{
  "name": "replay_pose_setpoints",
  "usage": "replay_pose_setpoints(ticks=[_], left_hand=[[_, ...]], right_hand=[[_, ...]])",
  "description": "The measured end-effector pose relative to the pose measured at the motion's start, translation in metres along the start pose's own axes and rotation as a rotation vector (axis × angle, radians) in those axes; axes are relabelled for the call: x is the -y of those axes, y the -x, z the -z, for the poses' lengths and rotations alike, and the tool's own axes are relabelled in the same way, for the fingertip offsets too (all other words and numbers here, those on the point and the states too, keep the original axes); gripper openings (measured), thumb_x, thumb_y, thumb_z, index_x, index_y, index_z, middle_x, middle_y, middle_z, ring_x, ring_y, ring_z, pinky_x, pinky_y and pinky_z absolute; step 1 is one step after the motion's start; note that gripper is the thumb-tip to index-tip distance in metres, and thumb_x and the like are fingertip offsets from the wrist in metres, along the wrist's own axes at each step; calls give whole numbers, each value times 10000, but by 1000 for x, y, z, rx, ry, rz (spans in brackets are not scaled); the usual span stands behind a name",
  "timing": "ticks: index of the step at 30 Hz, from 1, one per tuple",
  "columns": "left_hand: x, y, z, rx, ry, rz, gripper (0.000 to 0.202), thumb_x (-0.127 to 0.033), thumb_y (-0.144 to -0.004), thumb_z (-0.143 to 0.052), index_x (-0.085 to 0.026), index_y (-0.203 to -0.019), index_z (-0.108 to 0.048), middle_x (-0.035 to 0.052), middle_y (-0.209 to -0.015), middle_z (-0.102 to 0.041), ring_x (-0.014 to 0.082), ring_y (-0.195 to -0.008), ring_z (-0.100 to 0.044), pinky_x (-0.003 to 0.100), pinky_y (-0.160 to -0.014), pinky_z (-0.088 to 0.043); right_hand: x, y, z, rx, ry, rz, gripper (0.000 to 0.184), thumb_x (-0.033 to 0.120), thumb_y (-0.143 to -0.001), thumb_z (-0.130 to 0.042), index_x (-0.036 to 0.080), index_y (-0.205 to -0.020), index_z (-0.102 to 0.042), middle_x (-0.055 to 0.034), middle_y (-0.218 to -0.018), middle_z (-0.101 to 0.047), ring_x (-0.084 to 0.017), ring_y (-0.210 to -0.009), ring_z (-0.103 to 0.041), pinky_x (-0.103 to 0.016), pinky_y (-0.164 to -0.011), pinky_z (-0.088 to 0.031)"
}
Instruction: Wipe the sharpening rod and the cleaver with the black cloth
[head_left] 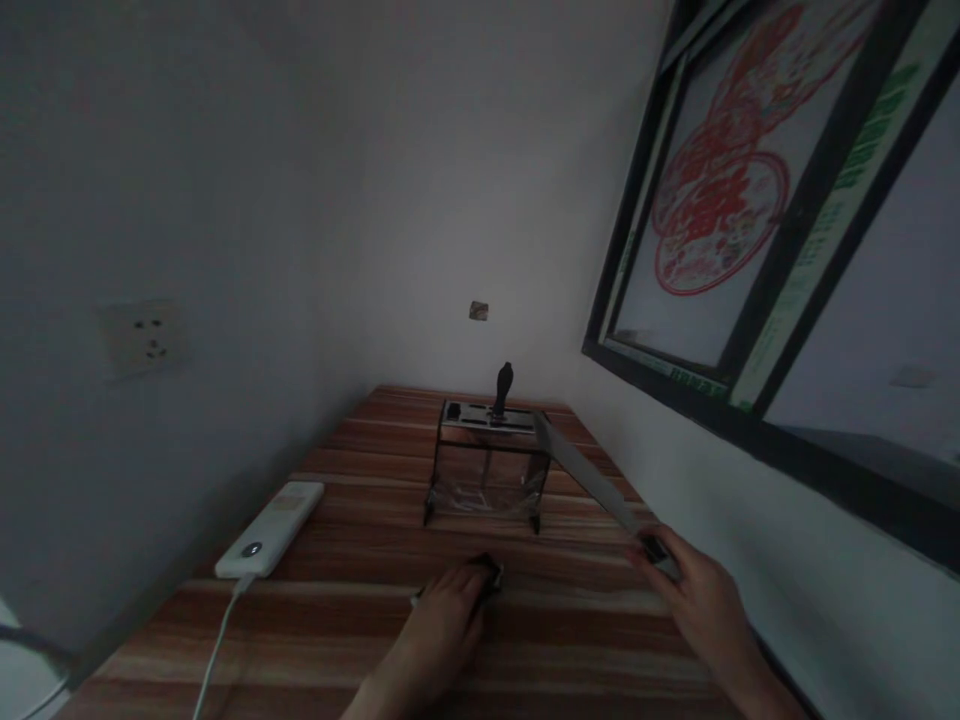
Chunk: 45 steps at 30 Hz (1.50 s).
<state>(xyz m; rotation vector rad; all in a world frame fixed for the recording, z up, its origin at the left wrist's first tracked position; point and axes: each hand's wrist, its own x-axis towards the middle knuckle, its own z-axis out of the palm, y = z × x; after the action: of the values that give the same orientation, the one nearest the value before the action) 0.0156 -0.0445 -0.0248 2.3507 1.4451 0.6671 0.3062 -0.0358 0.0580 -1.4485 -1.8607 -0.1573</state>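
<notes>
My right hand (pixel 701 590) is closed around the handle of a kitchen knife (pixel 589 475). The grey blade slants up and to the left, and its far end overlaps the right top corner of a see-through knife block (pixel 487 480); I cannot tell whether they touch. One black handle (pixel 503 388) sticks up from a slot in the block's top. Low on the table in front of the block, my left hand (pixel 446 615) has its fingers curled over a small dark object (pixel 487 572) with pale edges. Most of that object is hidden under the fingers.
The wood-grain table (pixel 352 560) runs back to the wall. On its left lies a white power strip or power bank (pixel 274 530) with a white cable (pixel 217 650). A wall socket (pixel 154 338) is at left, a dark-framed window (pixel 750 400) at right.
</notes>
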Motion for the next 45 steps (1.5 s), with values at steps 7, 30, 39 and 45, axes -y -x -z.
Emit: replay_pose_setpoints(ticks=[7, 30, 39, 45], left_hand=[[-13, 4, -9, 75, -88, -187, 458, -116, -806, -467, -235, -1247, -485, 41, -1315, -489, 234, -1230, -414, 414, -1056, -315], [20, -17, 12, 279, 20, -514, 480, -267, -813, -576, -273, -1278, -452, 49, -1331, -475, 239, -1205, -447, 364, -1011, -362], [28, -26, 1, 264, 10, -587, 361, -317, -877, -506, -302, -1237, -489, 32, -1298, -511, 235, -1196, -452, 374, -997, -365], [23, -19, 13, 278, 136, -504, 445, -234, -796, -595, -314, -1224, -504, 6, -1276, -517, 211, -1172, -462, 341, -1005, -359]], right_hand=[[7, -43, 54, 145, -16, 2, 330, 507, -763, -529, 216, -898, -608, -10, -775, -692, -189, -656, -628, -250, -584, -477], [50, -264, 104, 1, 1238, 817, 180, 91, -793, -453, 122, -801, -631, -111, -769, -673, -217, -741, -590, -314, -657, -323], [66, -289, 89, -95, 1181, 1035, 171, 123, -816, -464, 169, -813, -628, -64, -745, -658, -204, -743, -520, -324, -727, -290], [72, -293, 79, -4, 1192, 1076, 225, 102, -834, -426, 188, -824, -634, -55, -763, -654, -202, -780, -512, -338, -777, -303]])
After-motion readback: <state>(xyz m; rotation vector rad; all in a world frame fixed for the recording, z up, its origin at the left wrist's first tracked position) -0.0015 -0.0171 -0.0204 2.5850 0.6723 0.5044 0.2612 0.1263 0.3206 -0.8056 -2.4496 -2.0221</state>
